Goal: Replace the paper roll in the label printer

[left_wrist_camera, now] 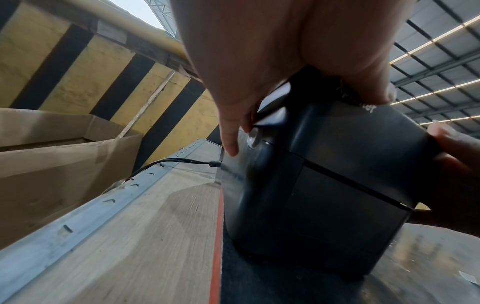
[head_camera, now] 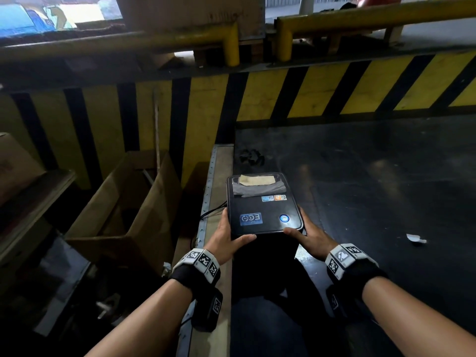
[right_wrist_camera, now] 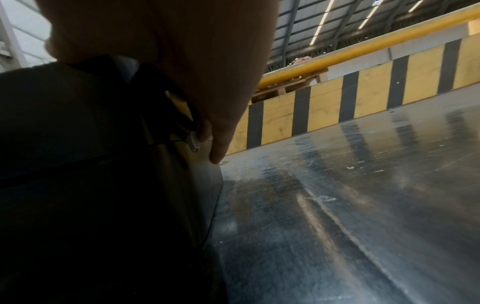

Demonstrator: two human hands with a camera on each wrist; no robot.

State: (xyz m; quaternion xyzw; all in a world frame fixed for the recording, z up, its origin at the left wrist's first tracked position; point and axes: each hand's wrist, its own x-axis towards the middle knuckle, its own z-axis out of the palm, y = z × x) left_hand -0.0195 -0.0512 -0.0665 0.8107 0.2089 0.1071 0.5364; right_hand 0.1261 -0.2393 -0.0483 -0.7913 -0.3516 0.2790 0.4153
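A black label printer stands on the dark table, lid closed, with a lit blue button and stickers on top. A strip of brownish paper shows at its far end. My left hand grips the printer's left side, thumb over the near top edge. My right hand grips the right side the same way. In the left wrist view the printer fills the middle, my fingers lying by a round side button. In the right wrist view the printer is a dark mass under my fingers.
A black cable runs from the printer's left side over the table's metal edge. An open cardboard box stands to the left. A yellow-and-black striped barrier closes the back. A paper scrap lies on the table at right.
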